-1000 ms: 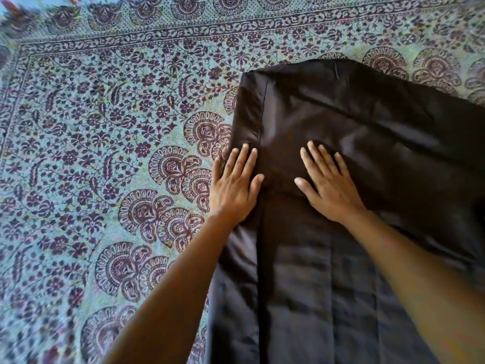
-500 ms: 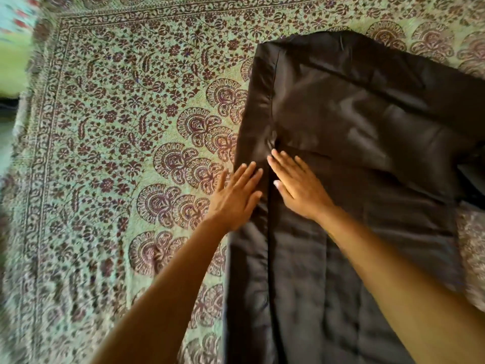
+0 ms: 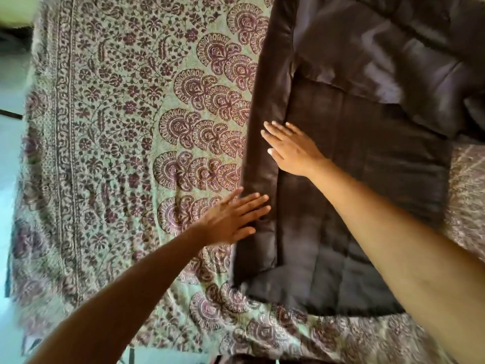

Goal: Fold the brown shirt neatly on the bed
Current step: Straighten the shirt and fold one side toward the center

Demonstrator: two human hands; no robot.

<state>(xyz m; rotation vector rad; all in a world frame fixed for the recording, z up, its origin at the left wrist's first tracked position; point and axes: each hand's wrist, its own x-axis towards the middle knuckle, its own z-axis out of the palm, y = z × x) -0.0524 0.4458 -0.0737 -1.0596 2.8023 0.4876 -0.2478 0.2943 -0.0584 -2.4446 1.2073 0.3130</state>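
We are sliding both flat hands apart now: left hand (image 3: 233,219) lower down the shirt (image 3: 367,179), right hand (image 3: 291,148) higher.

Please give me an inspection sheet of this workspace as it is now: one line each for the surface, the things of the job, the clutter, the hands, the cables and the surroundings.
Surface: bed, with a green cover printed in maroon flowers.
Job's things: brown shirt lies flat on the bed, its left side folded inward as a long strip.
Clutter: nothing seen.
Grippers: left hand has straight fingers laid over the strip's outer edge and is blurred. Right hand lies flat on the shirt beside the strip.
Cables: nothing seen.
Surroundings: pale area beyond the bed's left edge, too blurred to identify.
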